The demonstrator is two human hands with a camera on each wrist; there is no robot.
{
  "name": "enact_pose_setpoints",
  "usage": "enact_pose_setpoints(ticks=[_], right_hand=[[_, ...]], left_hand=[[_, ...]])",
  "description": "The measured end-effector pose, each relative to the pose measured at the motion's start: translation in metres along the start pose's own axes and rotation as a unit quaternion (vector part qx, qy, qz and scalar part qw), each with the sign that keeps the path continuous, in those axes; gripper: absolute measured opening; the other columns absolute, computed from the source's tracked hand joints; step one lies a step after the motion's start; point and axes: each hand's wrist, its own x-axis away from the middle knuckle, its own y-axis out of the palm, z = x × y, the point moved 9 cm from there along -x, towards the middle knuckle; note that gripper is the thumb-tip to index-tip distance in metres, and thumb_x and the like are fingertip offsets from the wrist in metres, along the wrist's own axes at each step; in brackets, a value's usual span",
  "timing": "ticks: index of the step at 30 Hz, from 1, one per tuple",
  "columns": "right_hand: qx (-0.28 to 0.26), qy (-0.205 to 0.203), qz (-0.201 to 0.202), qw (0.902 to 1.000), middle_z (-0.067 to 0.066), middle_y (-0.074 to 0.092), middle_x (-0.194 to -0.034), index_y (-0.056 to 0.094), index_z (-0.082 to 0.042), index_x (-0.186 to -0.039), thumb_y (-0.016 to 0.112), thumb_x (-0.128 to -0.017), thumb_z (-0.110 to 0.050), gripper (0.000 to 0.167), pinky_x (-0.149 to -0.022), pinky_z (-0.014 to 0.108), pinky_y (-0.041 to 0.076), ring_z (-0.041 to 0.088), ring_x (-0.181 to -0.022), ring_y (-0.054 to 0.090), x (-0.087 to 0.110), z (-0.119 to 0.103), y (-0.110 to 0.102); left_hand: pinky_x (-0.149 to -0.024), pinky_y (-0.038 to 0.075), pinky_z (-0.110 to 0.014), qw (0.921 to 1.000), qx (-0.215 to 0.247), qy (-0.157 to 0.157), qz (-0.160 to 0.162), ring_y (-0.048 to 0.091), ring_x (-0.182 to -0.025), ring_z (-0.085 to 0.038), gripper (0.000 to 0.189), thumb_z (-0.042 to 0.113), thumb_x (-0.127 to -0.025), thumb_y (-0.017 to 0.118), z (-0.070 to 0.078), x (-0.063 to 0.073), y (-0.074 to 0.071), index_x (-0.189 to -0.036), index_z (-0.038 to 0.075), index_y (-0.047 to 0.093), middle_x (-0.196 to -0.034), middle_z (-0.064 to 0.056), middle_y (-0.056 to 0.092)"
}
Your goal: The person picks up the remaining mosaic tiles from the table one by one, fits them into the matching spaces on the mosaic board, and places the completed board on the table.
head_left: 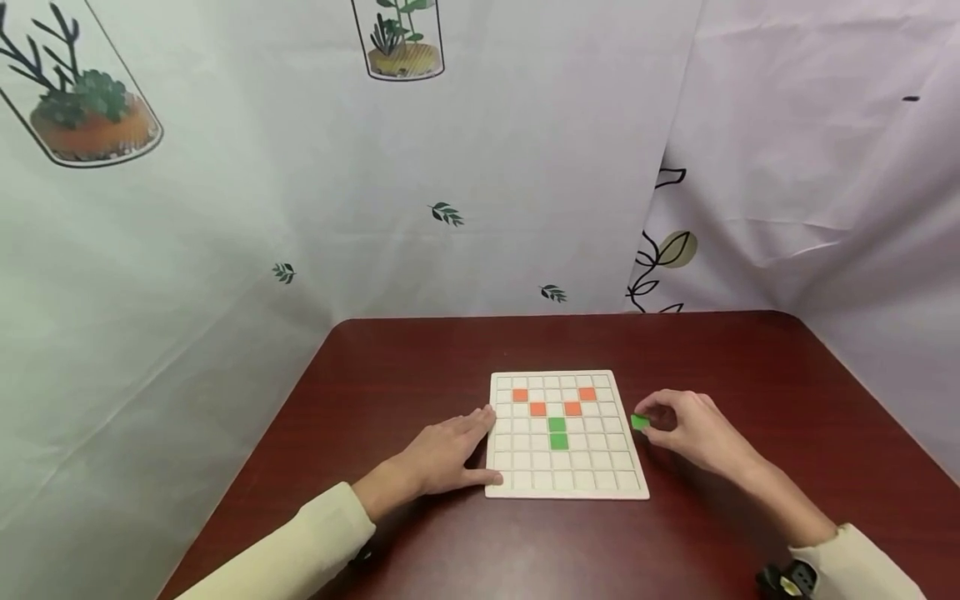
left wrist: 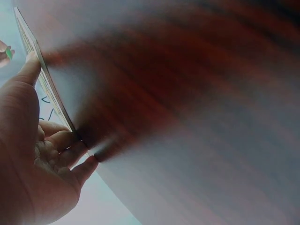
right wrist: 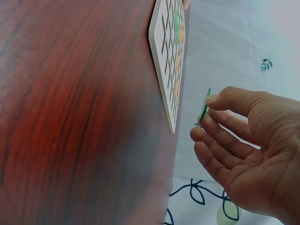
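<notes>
A white square grid board (head_left: pixel 522 483) lies on the table, with orange square tiles (head_left: pixel 537 409) set in a V shape and two green tiles (head_left: pixel 558 441) below them in a column. Along the board's left edge rests my left hand (head_left: pixel 448 454), its thumb and fingertips touching the rim; the left wrist view shows this hand (left wrist: pixel 44 145) spread against the board's edge. Just right of the board, my right hand (head_left: pixel 701 433) pinches a small green square tile (head_left: pixel 639 422) between thumb and fingers. In the right wrist view this tile (right wrist: pixel 205 105) is seen nearly edge-on.
The dark red wooden table (head_left: pixel 405 358) extends around the board on all sides. Behind it and at both sides hangs a white curtain (head_left: pixel 495 167) printed with plants and leaves. A dark wrist device (head_left: pixel 797 578) sits at the right sleeve.
</notes>
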Motion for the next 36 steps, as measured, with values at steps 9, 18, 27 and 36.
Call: enact_pose_setpoints(ticks=[9, 18, 27, 36], right_hand=[[-0.019, 0.002, -0.008, 0.9998, 0.001, 0.076, -0.099, 0.079, -0.004, -0.105, 0.086, -0.085, -0.001, 0.022, -0.072, 0.03, 0.059, 0.013, -0.083, 0.069, -0.005, -0.01, 0.009], [-0.021, 0.001, -0.022, 0.9995, 0.001, 0.075, -0.099, 0.079, -0.001, -0.108, 0.084, -0.084, 0.0, 0.025, -0.072, 0.031, 0.058, 0.017, -0.083, 0.066, -0.011, -0.022, 0.018], [-0.022, -0.016, -0.026, 0.9993, -0.002, 0.075, -0.095, 0.079, -0.005, -0.106, 0.086, -0.083, -0.001, 0.023, -0.067, 0.027, 0.052, 0.018, -0.079, 0.061, -0.015, -0.038, 0.025], [-0.031, -0.037, -0.034, 0.9982, -0.005, 0.076, -0.096, 0.08, -0.006, -0.104, 0.087, -0.083, -0.002, 0.022, -0.075, 0.032, 0.058, 0.012, -0.083, 0.067, -0.015, -0.049, 0.035]], left_hand=[[-0.119, 0.04, -0.043, 1.0, -0.001, -0.002, -0.003, 0.038, -0.155, -0.022, 0.1, 0.072, -0.098, 0.06, -0.002, 0.001, -0.001, -0.168, 0.007, 0.031, -0.173, -0.008, 0.03], [-0.119, 0.041, -0.044, 1.0, -0.004, -0.005, -0.006, 0.039, -0.154, -0.023, 0.1, 0.072, -0.098, 0.061, -0.002, 0.001, -0.001, -0.168, 0.007, 0.032, -0.172, -0.008, 0.031], [-0.118, 0.041, -0.044, 1.0, -0.005, -0.002, -0.002, 0.04, -0.154, -0.023, 0.1, 0.071, -0.098, 0.061, 0.0, 0.0, -0.005, -0.167, 0.006, 0.032, -0.173, -0.009, 0.031], [-0.118, 0.042, -0.044, 1.0, -0.009, 0.001, -0.002, 0.04, -0.153, -0.023, 0.1, 0.072, -0.098, 0.06, 0.0, -0.002, -0.001, -0.167, 0.007, 0.032, -0.172, -0.008, 0.031]])
